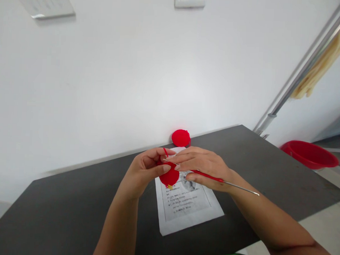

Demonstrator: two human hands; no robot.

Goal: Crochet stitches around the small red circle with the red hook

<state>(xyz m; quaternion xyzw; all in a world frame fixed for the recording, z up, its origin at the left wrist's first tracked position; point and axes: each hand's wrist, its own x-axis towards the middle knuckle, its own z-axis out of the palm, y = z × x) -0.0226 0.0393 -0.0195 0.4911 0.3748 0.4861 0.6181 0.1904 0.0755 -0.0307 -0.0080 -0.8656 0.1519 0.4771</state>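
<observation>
Left grip (141, 171) pinching red yarn piece (169, 178): thumb flat on the front near its top edge, fingers behind, probably so the edge stays firm for the hook. Index finger of left grip raised above the thumb, red strand (166, 152) lying across it; likely keeps yarn taut and near the hook.

Right grip (206, 166) pinching hook (210, 176) by its red handle, thumb below, fingers laid over; looks like a light hold that leaves the wrist free to turn. One metal end points left from right grip to the piece's top edge; can't tell if it's through a stitch. Other metal end sticks out past the right wrist, clear of the work.

Piece sits between the two grips, held up over the paper sheet (188, 222). Yellow-pink bit (169, 187) at its bottom edge, maybe a marker.

Sheet lies print up on dark tabletop (85, 199) under both grips, seemingly for glancing at without letting go; text too blurred to read. Red yarn ball (181, 137) beyond both grips, by the wall (118, 84), presumably so yarn feeds without crowding the fingers. Red basin (312, 154) well apart, right of right grip, past the tabletop edge.
</observation>
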